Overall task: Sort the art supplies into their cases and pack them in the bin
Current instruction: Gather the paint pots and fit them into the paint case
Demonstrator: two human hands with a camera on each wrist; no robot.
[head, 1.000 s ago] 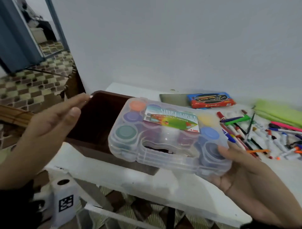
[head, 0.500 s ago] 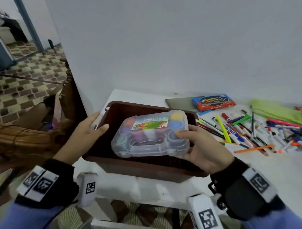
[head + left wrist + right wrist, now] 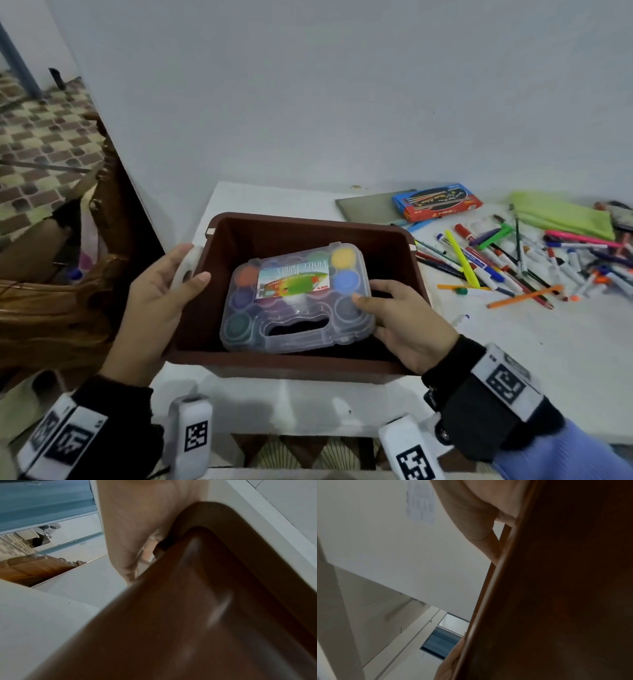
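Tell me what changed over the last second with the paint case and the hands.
The right hand lowered the paint case from above the table edge down into the brown bin, still gripping it. The left hand came onto the bin's left rim. The markers stayed scattered.

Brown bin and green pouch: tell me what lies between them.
Head view: loose markers and pens scattered on the white table, between the brown bin and green pouch.

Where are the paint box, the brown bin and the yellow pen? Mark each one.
paint box (image 3: pixel 293 281): head view, on its paper label.
brown bin (image 3: pixel 308 224): head view, on its far rim.
yellow pen (image 3: pixel 461 257): head view, mid-barrel, among loose pens on the table.
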